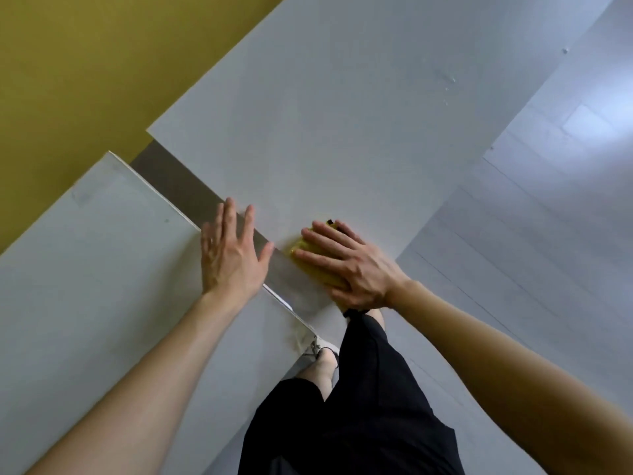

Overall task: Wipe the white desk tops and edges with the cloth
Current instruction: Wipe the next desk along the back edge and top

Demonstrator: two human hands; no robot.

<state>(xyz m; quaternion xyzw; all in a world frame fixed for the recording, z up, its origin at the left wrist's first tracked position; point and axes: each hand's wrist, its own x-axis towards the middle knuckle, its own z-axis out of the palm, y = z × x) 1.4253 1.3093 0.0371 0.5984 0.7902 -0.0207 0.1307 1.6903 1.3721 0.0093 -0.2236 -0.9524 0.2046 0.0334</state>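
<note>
Two white desk tops lie below me with a narrow grey gap [191,190] between them. My left hand [231,255] rests flat, fingers straight, on the near edge of the left desk [102,262], its fingertips reaching over the gap. My right hand [349,269] presses a yellow cloth [308,255] flat onto the right desk [325,132] near its left edge and front corner. Most of the cloth is hidden under the palm. A small dark tag shows at the cloth's far end.
A yellow-green wall [85,63] runs behind the desks at upper left. Pale plank flooring [531,217] spreads to the right. My legs in black shorts [359,406] stand at the gap's front end. Small specks [448,80] sit on the right desk's far part.
</note>
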